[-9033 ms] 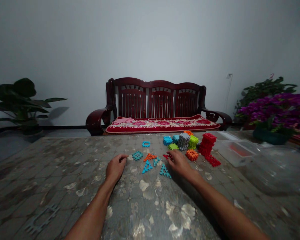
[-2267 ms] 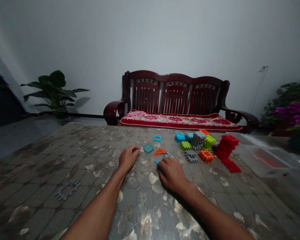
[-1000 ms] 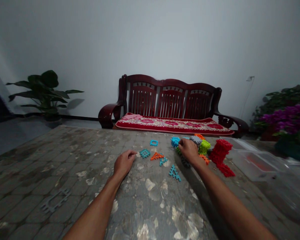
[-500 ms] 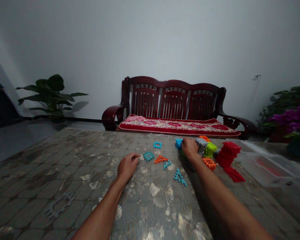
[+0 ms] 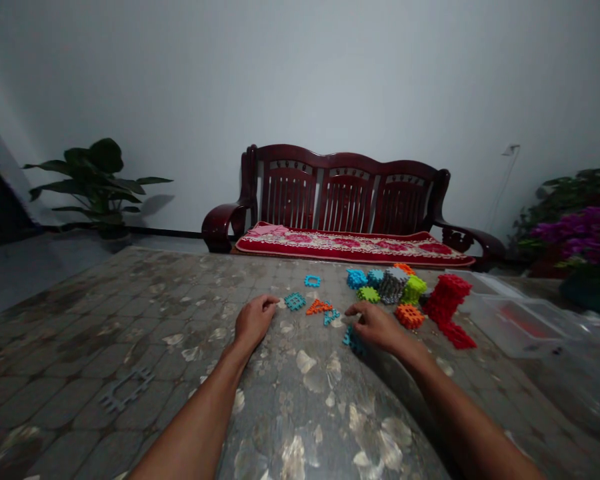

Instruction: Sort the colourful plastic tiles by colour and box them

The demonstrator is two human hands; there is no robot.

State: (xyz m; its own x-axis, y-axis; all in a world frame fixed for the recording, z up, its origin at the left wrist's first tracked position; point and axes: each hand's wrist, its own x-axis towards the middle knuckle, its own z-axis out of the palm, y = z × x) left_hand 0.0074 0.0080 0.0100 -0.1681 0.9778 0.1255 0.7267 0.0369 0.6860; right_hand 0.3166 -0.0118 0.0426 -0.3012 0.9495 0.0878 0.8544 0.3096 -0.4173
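My left hand (image 5: 255, 320) rests on the table, loosely bent with nothing in it, just left of a teal square lattice piece (image 5: 295, 301). My right hand (image 5: 375, 325) hovers with fingers apart at the edge of a teal triangular piece (image 5: 352, 340), partly covering it; contact is unclear. Between the hands lie an orange triangular piece (image 5: 319, 307) and a smaller teal triangle (image 5: 331, 317). A blue rectangular frame piece (image 5: 313, 281) lies farther back. Beyond my right hand are a lime green piece (image 5: 368, 294), blue pieces (image 5: 357, 279) and a grey stack (image 5: 393, 285).
Orange pieces (image 5: 410, 316), a green stack (image 5: 414, 290) and a tall red stack (image 5: 447, 300) stand at the right. Beside them are clear plastic boxes (image 5: 515, 327). A grey frame piece (image 5: 126, 390) lies near left. A wooden bench (image 5: 347, 190) stands behind the table.
My right hand has come back from the blue pieces toward me, over the near teal triangle. The lime green piece behind it now shows. My left hand stays by the teal square.
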